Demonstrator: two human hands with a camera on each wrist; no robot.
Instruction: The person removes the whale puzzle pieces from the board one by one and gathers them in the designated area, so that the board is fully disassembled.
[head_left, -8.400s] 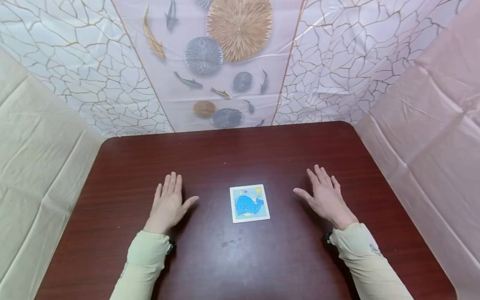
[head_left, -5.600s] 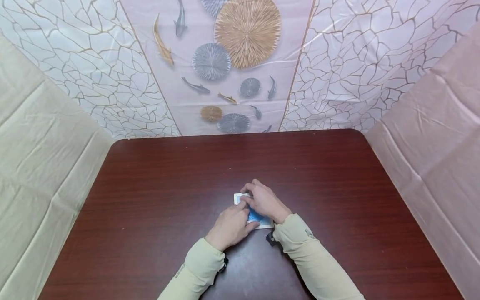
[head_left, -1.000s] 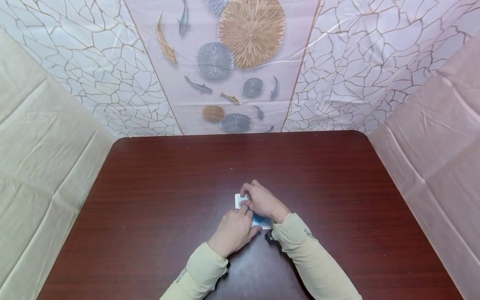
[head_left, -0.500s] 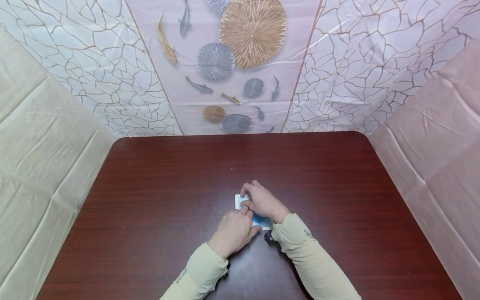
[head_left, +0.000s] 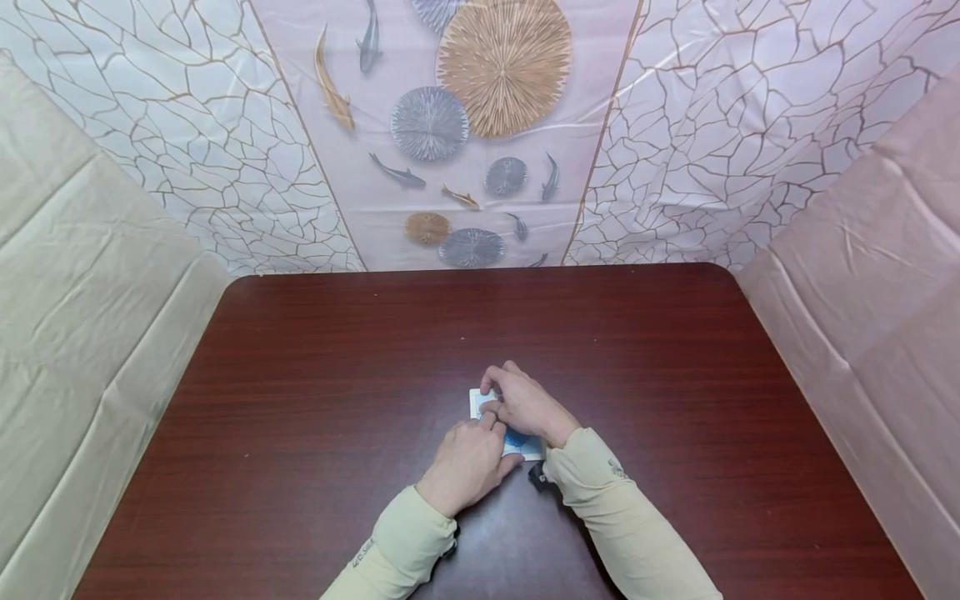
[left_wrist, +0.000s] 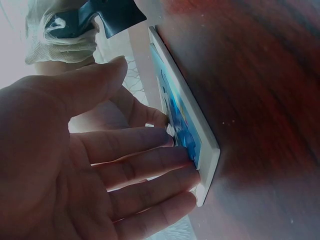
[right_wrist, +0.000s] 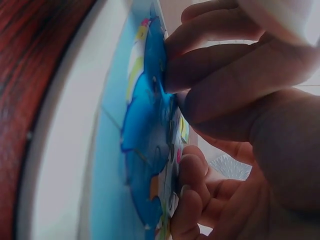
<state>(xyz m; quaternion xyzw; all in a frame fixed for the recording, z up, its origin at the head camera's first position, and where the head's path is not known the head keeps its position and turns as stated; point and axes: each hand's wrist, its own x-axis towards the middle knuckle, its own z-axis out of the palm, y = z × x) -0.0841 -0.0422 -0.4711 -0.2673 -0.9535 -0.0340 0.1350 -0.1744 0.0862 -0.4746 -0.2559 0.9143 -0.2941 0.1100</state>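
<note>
A square jigsaw puzzle (head_left: 522,451), a blue whale picture in a white frame, lies flat on the table, partly hidden by both hands. My left hand (head_left: 461,467) comes from its lower left. In the left wrist view its fingers (left_wrist: 145,165) are nearly straight, tips against the puzzle face. My right hand (head_left: 528,408) reaches over from the right with bent fingers. In the right wrist view its fingertips (right_wrist: 175,75) touch the blue pieces (right_wrist: 145,115); whether they pinch a piece is hidden. A small brown gap (right_wrist: 154,187) shows between pieces there.
The dark red-brown table (head_left: 337,358) has rounded far corners. Behind it hangs a patterned sheet (head_left: 480,167) with fish and round shapes. Pale cloth walls (head_left: 862,292) stand along both sides.
Earliest, both hands lay flat on the table on either side of the puzzle. They then moved in onto it. Over the last second they hardly move.
</note>
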